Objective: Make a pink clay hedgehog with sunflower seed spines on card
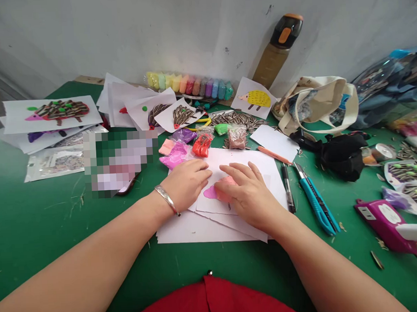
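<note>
Right hand (248, 191) touches the flat, salmon-pink clay shape (224, 187) on white paper sheet (214, 205), its fingers a little spread.
Left hand (188, 181) rests beside it on the paper, fingers almost together.

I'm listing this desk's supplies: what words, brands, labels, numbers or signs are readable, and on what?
No text can be read with confidence.
Magenta device: white label, too small.
Drink bottle: faint marks, too blurred.
Metal can: any print too blurred.
Wall: small dark marks, illegible.
</note>
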Action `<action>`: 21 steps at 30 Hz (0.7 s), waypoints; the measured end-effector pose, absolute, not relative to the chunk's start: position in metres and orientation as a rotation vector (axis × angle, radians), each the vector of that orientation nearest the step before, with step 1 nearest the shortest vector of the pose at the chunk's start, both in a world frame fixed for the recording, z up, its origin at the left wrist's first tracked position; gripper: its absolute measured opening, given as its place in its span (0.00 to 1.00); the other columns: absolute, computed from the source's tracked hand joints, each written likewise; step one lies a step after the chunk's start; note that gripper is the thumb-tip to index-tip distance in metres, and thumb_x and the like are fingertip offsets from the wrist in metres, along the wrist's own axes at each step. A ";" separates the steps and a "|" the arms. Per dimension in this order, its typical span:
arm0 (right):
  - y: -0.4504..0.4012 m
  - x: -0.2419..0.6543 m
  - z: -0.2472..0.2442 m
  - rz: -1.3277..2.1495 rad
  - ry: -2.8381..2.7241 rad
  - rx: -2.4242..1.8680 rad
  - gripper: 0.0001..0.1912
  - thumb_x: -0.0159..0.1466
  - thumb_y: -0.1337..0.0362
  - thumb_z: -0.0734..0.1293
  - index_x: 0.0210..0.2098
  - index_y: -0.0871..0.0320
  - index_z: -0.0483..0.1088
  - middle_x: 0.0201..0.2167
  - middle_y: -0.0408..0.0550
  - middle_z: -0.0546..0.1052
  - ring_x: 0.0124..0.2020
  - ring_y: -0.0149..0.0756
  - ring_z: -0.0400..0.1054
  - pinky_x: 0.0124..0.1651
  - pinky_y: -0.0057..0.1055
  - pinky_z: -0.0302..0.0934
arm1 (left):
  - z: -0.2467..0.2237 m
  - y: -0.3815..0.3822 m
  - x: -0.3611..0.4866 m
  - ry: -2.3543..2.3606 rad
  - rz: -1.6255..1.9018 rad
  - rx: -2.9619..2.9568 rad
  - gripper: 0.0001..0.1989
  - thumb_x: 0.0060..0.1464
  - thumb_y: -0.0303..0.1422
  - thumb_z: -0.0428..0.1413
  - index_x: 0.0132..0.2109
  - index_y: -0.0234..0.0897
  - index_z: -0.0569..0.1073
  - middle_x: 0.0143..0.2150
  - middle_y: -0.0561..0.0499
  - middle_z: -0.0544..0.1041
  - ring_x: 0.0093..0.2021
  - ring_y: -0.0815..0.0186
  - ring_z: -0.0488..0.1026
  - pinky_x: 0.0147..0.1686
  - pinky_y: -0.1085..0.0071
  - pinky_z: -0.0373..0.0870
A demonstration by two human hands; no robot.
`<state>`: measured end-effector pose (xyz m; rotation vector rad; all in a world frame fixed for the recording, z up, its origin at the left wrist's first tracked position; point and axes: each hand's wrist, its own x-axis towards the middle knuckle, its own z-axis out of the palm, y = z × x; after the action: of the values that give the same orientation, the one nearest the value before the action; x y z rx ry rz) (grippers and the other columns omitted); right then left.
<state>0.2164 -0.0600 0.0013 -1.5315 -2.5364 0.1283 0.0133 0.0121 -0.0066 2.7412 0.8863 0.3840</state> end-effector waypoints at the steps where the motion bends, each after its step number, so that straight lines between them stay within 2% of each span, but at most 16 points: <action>1: -0.061 0.217 0.002 0.128 -2.531 -1.535 0.24 0.59 0.78 0.59 0.49 0.50 0.72 0.64 0.49 0.62 0.64 0.51 0.51 0.64 0.63 0.39 | -0.007 0.012 0.013 0.883 0.390 2.739 0.11 0.61 0.26 0.45 0.37 0.33 0.73 0.39 0.45 0.71 0.42 0.60 0.68 0.44 0.62 0.67; 7: -0.064 0.215 0.002 0.031 -2.585 -1.483 0.20 0.62 0.76 0.58 0.47 0.52 0.73 0.61 0.48 0.66 0.64 0.52 0.52 0.64 0.64 0.36 | -0.006 0.012 0.014 0.881 0.397 2.744 0.11 0.60 0.26 0.46 0.35 0.35 0.72 0.38 0.46 0.71 0.39 0.62 0.67 0.41 0.64 0.67; 13: -0.063 0.214 0.002 -0.004 -2.558 -1.514 0.20 0.61 0.76 0.59 0.46 0.51 0.73 0.63 0.48 0.63 0.64 0.53 0.51 0.65 0.64 0.35 | -0.004 0.012 0.014 0.888 0.379 2.726 0.10 0.61 0.26 0.46 0.35 0.34 0.72 0.37 0.46 0.70 0.39 0.62 0.67 0.42 0.64 0.66; 21: -0.061 0.209 0.001 0.028 -2.576 -1.496 0.19 0.62 0.76 0.58 0.45 0.54 0.73 0.62 0.48 0.65 0.64 0.53 0.51 0.64 0.64 0.36 | -0.004 0.011 0.014 0.898 0.359 2.734 0.11 0.61 0.26 0.45 0.36 0.33 0.72 0.38 0.45 0.71 0.40 0.62 0.67 0.42 0.64 0.67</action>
<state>0.2086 -0.0614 0.0009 -1.4964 -2.5755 0.0279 0.0144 0.0114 -0.0041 2.7336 0.8976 0.3591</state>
